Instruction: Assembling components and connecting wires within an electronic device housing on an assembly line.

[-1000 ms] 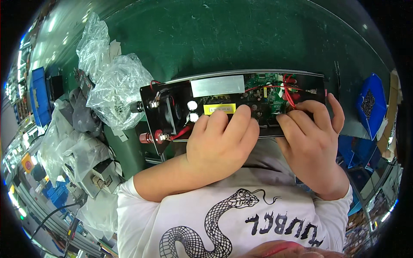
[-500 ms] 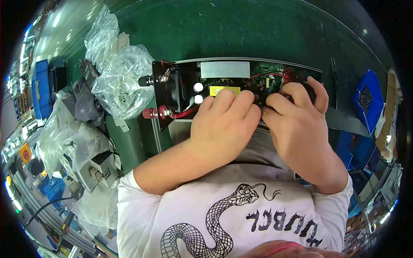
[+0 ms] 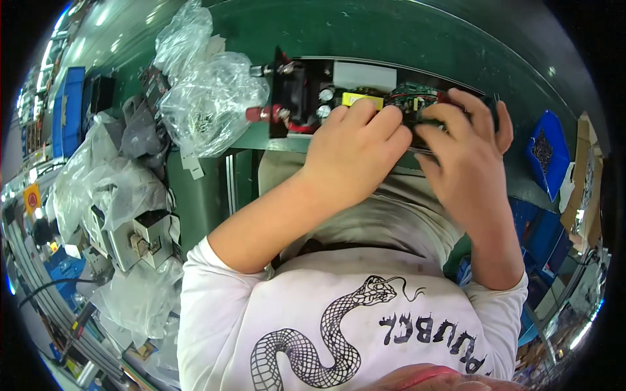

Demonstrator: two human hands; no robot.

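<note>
An opened electronic unit (image 3: 313,72), long and black-cased, lies across the bench in front of me. Its left end plate carries a black terminal post (image 3: 261,70) and a red terminal post (image 3: 256,114). Inside show round capacitors (image 3: 325,95), a yellow-wrapped transformer (image 3: 355,100), a pale metal plate (image 3: 365,76) and a green circuit board (image 3: 420,91). My left hand (image 3: 358,146) is closed over the unit's near edge, fingers curled; their tips and anything in them are hidden. My right hand (image 3: 466,143) rests over the right end, fingers bent but apart, thumb away from the index finger.
Clear plastic bags (image 3: 208,104) lie left of the unit, beside a grey cloth-like bundle (image 3: 138,127) and a blue bin (image 3: 67,114). White metal boxes (image 3: 153,238) stand lower left. A blue tray of small dark parts (image 3: 544,153) is at the right.
My right hand's fingers have spread, and its thumb has come away from my left hand. The unit appears higher and further right, partly because the whole view has shifted.
</note>
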